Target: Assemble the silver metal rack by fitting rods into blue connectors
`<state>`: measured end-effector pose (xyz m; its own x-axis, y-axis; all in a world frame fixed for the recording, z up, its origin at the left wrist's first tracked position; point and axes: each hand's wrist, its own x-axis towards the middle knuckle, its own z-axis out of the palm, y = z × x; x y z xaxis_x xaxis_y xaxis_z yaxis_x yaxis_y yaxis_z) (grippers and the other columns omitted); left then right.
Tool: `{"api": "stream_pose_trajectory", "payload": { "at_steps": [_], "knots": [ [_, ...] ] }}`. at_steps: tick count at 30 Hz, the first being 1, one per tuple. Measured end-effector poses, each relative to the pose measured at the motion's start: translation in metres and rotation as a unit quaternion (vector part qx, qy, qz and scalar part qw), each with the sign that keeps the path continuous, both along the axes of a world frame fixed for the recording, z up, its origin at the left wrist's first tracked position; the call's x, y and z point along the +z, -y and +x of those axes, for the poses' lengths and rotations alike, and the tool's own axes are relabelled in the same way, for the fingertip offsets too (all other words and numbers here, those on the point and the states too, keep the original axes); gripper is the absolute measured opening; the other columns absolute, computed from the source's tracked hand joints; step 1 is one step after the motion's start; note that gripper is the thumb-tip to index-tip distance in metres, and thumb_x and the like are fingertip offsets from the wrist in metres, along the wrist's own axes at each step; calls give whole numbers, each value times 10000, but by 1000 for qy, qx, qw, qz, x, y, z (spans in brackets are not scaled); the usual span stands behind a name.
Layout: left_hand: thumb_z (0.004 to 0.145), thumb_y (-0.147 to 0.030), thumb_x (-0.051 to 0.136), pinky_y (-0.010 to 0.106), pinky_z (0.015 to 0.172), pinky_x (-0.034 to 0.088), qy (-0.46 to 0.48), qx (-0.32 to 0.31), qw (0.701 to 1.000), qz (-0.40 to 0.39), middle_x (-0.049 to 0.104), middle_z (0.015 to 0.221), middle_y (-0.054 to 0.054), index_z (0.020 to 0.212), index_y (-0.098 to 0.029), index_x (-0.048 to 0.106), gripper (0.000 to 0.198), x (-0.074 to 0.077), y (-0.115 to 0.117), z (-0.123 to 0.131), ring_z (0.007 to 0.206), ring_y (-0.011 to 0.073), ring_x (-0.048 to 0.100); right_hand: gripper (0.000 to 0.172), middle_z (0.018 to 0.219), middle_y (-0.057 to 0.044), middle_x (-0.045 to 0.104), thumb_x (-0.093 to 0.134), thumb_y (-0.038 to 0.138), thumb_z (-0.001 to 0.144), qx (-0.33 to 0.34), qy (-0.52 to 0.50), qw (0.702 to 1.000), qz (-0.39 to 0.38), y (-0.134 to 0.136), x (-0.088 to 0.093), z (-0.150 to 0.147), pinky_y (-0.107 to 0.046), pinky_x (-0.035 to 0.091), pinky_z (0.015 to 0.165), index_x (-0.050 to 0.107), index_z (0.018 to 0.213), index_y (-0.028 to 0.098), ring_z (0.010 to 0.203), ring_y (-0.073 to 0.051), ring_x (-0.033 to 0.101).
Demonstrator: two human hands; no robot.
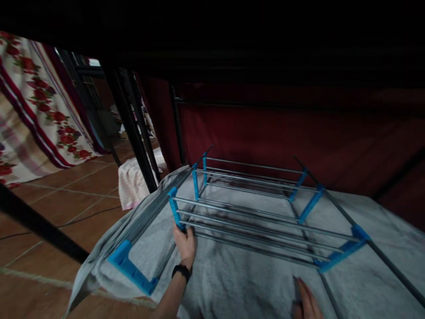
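A partly assembled rack of grey metal tubes [265, 216] and blue plastic brackets lies across a grey cloth [232, 283]. My left hand [185, 243] wears a black wristband and grips the lower end of the near-left blue bracket [174, 208]; its fingertips are partly hidden behind that piece. At the bottom edge, my right hand [308, 301] is cut off by the frame, below the near-right blue bracket [345, 252] and apart from it. Its fingers lie close together beside a dark, blurred shape that I cannot make out.
A loose blue bracket [133, 270] joins tubes at the left, near a bundle of tubes [156, 206]. Black frame posts [131, 128] stand left, and a dark surface hangs low overhead. Dark red cloth [299, 133] closes the back. A floral curtain [43, 106] hangs over the tiled floor.
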<state>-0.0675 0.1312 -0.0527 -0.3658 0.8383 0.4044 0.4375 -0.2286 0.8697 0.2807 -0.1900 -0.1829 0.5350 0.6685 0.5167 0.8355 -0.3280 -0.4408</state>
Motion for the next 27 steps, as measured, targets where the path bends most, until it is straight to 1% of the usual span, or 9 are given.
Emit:
{"api": "stream_pose_trajectory", "payload": {
  "at_steps": [2, 5, 10, 13, 16, 19, 22, 25, 27],
  "knots": [
    [883, -377, 513, 494, 1097, 404, -5, 1, 1000, 2, 540, 1240, 174, 1381, -114, 437, 569, 1, -1, -1, 1202, 318, 524, 489, 1326, -94, 659, 416, 293, 881, 38, 71, 997, -22, -2, 0, -9, -435, 530, 939, 629, 1319, 244, 1150, -283, 650],
    [863, -368, 532, 507, 1085, 409, -13, -2, 1000, 5, 538, 1227, 167, 1358, -123, 451, 559, 4, -1, -2, 1185, 322, 525, 463, 1340, -61, 669, 423, 259, 876, 38, 119, 991, -57, -5, 6, -14, -404, 501, 975, 685, 1257, 245, 1154, -247, 645],
    [836, -321, 545, 499, 1074, 430, -24, -8, 1000, 10, 550, 1176, 146, 1320, -132, 469, 526, 8, -1, -3, 1142, 314, 541, 474, 1353, -58, 665, 407, 245, 881, 15, 132, 988, -78, -9, 21, -27, -407, 470, 1028, 692, 1258, 223, 1187, -247, 631],
    [812, -297, 570, 492, 1091, 428, -22, -2, 1000, 8, 554, 1187, 138, 1311, -148, 470, 530, 6, -2, -4, 1166, 311, 541, 474, 1342, -57, 669, 393, 219, 879, 3, 132, 989, -71, -10, 27, -33, -419, 465, 1038, 701, 1239, 227, 1192, -253, 630],
    [799, -289, 568, 519, 1097, 421, -37, 6, 999, 7, 550, 1194, 153, 1309, -132, 467, 543, 4, -4, -4, 1181, 327, 535, 477, 1342, -52, 666, 398, 217, 881, 11, 116, 990, -76, -11, 35, -37, -413, 471, 1039, 694, 1255, 233, 1193, -252, 626],
    [781, -286, 564, 536, 1087, 427, -45, 10, 999, 11, 544, 1165, 157, 1292, -114, 473, 546, 4, -6, -4, 1158, 335, 539, 482, 1349, -47, 658, 394, 205, 892, 8, 93, 992, -82, -11, 49, -44, -416, 456, 1069, 674, 1282, 245, 1212, -245, 612],
    [766, -293, 567, 549, 1048, 452, -46, 3, 999, 15, 534, 1100, 139, 1251, -111, 482, 525, 7, -7, -4, 1082, 336, 551, 490, 1353, -43, 651, 376, 175, 913, 3, 74, 995, -72, -9, 68, -55, -432, 448, 1087, 647, 1312, 258, 1214, -247, 610],
    [759, -303, 562, 563, 1035, 456, -47, 2, 999, 21, 519, 1066, 126, 1215, -117, 485, 498, 9, -8, -4, 1053, 339, 548, 501, 1360, -70, 643, 380, 117, 916, 14, 62, 996, -61, -8, 86, -64, -455, 444, 1101, 634, 1331, 236, 1226, -275, 613],
    [752, -306, 564, 573, 1044, 450, -47, 3, 999, 21, 511, 1070, 130, 1207, -114, 478, 501, 9, -9, -4, 1071, 348, 543, 505, 1347, -85, 647, 386, 87, 910, 19, 62, 997, -52, -8, 94, -66, -468, 445, 1104, 633, 1331, 215, 1225, -293, 620]
  ]
}}
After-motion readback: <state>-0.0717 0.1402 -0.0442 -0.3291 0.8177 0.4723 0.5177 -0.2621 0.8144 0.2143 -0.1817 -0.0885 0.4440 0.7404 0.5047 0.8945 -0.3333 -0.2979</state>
